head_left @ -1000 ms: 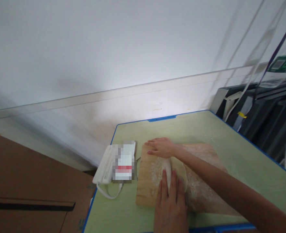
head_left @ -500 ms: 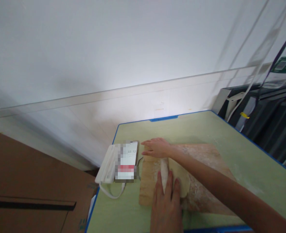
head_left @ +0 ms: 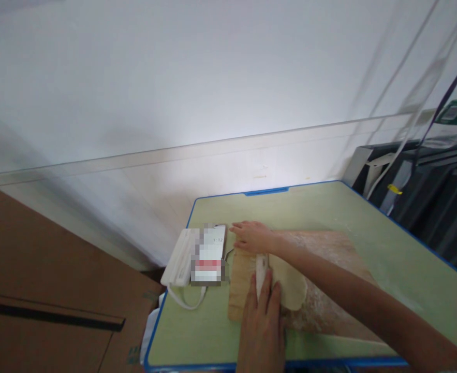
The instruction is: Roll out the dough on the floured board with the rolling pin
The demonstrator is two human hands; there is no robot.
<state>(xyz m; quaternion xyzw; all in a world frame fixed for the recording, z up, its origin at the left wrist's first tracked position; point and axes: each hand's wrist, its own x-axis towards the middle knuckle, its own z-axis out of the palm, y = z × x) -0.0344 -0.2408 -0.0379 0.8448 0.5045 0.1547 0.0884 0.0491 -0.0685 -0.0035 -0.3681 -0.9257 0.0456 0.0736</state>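
Change since half a second ago: left hand (head_left: pixel 262 324) drawn slightly nearer the body along the rolling pin (head_left: pixel 261 269); dough (head_left: pixel 286 285) spread a little wider toward the right; right hand (head_left: pixel 253 236) unmoved at the pin's far end.

Left grip: flat, fingers extended, palm pressing on the near end of the pin, not closed round it. Right grip: flat likewise, fingers spread over the far end; forearm crossing above the dough.

Dough: pale flat sheet, lying on the floured wooden board (head_left: pixel 329 290) just right of the pin, possibly partly beneath it; blur prevents certainty.

Surface: green tabletop (head_left: pixel 368 217) with blue edging, board at its near left. Phone (head_left: pixel 209 255) beside the board's left edge, white case (head_left: pixel 178 257) with a strap touching the phone's left side.

Room: white wall behind; brown cardboard box (head_left: pixel 57 290) at left; dark equipment (head_left: pixel 438 197) with white cables at right.
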